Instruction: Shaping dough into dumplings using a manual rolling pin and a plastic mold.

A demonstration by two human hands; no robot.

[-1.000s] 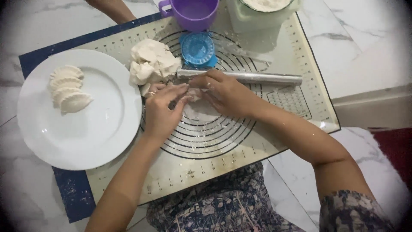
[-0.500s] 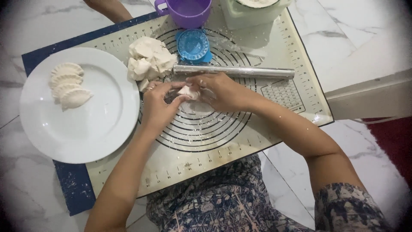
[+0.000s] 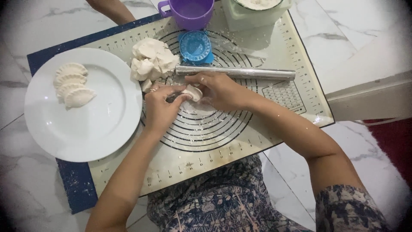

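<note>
Between our fingertips sits a small pale piece of folded dough (image 3: pixel 192 92), pinched from both sides. The fingers of our left hand (image 3: pixel 161 105) curl in on its left edge, and those of our right hand (image 3: pixel 219 89) close over its right and top edge, so both hands grasp the same piece, held just above the middle of the ringed circles printed on the cream silicone pastry mat with the dark blue border (image 3: pixel 240 141).

Just beyond our right knuckles lies a long shiny metal rolling pin (image 3: pixel 236 72), stretched across the mat and almost touching the hand. Just past our left hand rests a rough white lump of raw dough (image 3: pixel 152 58), with a small scrap of it beside the thumb. Behind the pin we see a round blue plastic dumpling press (image 3: pixel 196 46), and farther back a purple plastic mug (image 3: pixel 189 12) and a pale green tub of flour (image 3: pixel 257 13).

To our left a round white plate (image 3: pixel 98 124) overlaps the mat; four crimped half-moon dumplings (image 3: pixel 71 83) lie stacked near its far left rim. Another person's forearm (image 3: pixel 110 8) shows at the top edge. White marble floor (image 3: pixel 25 189) surrounds the mat.
</note>
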